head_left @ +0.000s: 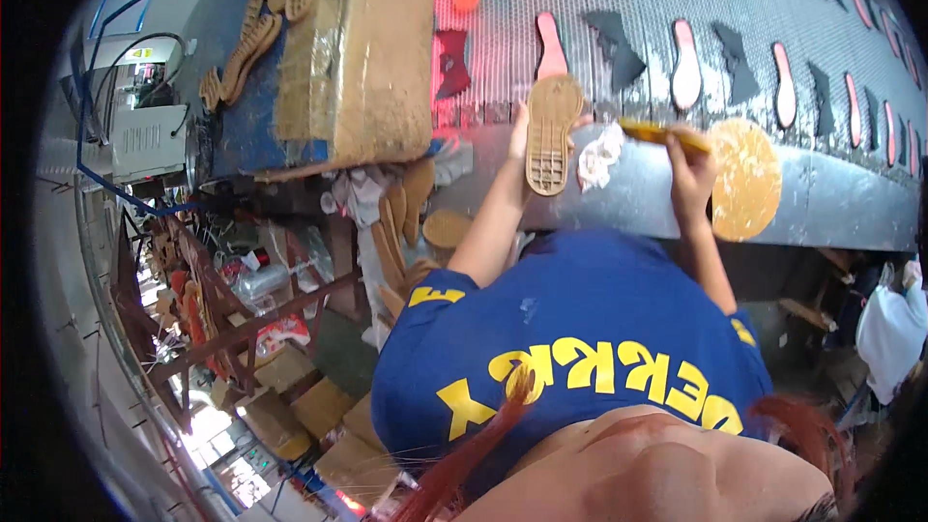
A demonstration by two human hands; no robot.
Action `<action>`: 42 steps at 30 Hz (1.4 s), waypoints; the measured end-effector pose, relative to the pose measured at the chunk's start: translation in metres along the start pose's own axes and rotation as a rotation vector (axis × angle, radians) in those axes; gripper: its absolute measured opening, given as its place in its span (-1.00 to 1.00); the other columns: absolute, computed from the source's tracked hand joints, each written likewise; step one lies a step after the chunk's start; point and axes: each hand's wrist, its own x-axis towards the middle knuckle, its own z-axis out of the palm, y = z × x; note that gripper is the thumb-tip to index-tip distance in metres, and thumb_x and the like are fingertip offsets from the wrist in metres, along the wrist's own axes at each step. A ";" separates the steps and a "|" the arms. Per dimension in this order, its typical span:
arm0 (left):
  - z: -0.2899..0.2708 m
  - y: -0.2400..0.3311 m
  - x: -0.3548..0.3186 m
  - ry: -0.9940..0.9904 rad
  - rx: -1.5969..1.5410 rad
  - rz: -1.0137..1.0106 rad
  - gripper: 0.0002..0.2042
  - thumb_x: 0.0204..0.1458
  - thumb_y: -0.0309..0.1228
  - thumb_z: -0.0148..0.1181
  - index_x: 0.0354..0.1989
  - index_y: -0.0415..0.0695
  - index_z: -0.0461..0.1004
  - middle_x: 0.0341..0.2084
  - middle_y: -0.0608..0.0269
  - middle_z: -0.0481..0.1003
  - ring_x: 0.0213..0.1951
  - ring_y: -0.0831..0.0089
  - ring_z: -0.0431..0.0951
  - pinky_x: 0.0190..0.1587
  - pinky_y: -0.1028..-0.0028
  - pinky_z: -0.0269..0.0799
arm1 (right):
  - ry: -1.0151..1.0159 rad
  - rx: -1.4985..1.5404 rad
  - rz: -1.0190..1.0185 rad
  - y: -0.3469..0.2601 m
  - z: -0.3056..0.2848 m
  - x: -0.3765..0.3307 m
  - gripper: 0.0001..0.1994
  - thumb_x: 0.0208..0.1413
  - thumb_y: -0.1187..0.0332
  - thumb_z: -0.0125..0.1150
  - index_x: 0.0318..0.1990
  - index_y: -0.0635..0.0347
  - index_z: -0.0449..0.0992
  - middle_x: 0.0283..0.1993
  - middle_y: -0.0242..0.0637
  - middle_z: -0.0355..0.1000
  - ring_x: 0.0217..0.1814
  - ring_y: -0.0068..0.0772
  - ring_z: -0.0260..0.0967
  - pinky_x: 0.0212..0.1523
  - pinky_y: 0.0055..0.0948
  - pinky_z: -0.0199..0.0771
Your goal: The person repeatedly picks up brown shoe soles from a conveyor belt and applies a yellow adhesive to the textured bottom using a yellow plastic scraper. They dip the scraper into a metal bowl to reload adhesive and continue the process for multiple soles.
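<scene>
1. Nearest my lens I note a blue shirt (580, 329), both forearms reaching up from it
2. Left hand (522, 130) clamped on a tan sole (551, 133), held upright over the grey ledge (822, 198)
3. Right hand (691, 169) closed round a yellow brush (662, 133), hands apart
4. White rag (599, 157) between them; tan disc (744, 179) just right; mesh belt (657, 0) beyond carries pink insoles (685, 63)

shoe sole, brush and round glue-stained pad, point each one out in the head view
shoe sole (551, 135), head view, middle of its treaded underside
brush (657, 132), head view, middle of its yellow handle
round glue-stained pad (746, 179), head view, centre of its disc
</scene>
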 end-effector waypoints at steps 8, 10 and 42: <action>-0.014 0.141 0.118 0.187 0.378 0.262 -0.32 0.18 0.18 -0.41 0.13 -0.16 0.35 -0.05 -0.07 0.47 -0.11 0.00 0.53 -0.11 0.00 0.47 | 0.205 0.099 0.204 0.024 -0.038 -0.042 -0.83 0.21 0.46 0.15 -0.07 0.27 0.48 -0.19 -0.39 0.44 -0.18 -0.65 0.32 -0.15 -0.61 0.31; 0.001 0.160 0.154 0.422 0.467 0.428 -0.20 0.17 0.25 -0.54 0.25 -0.22 0.20 0.09 -0.12 0.39 0.05 -0.05 0.44 0.09 -0.03 0.35 | 0.266 0.076 0.222 0.023 -0.046 -0.044 -0.82 0.21 0.44 0.16 -0.07 0.25 0.48 -0.22 -0.44 0.43 -0.26 -0.71 0.27 -0.24 -0.66 0.26; -0.036 -0.241 0.128 0.284 1.044 -0.537 -0.38 0.15 -0.37 0.16 0.32 -0.22 0.00 -0.21 -0.16 0.49 -0.22 0.15 0.58 -0.27 0.30 0.55 | 0.617 -0.041 0.391 0.100 -0.293 -0.060 -0.79 0.21 0.30 0.17 -0.30 0.32 0.53 -0.55 -0.45 0.41 -0.59 -0.68 0.26 -0.59 -0.60 0.21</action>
